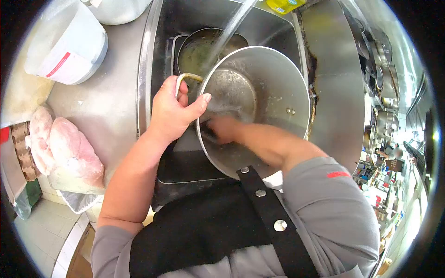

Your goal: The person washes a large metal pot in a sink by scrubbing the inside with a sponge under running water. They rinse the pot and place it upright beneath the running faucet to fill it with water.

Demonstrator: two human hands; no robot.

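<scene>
Stainless-steel counter [118, 60] lies to your left, beside a deep, rectangular grey metal sink [278, 28]. Within the sink, its mouth facing you, is a large, round silver metal pot [278, 85]. Pale pink lumps of raw meat [74, 150] rest on the counter. Your left hand [174, 109] grasps the pot's curved, brass-toned metal handle [189, 76], thumb at the rim. Your right hand [225, 129] blurs inside the pot, against a small dark object [209, 130]; whether it grips that, I cannot tell.
</scene>
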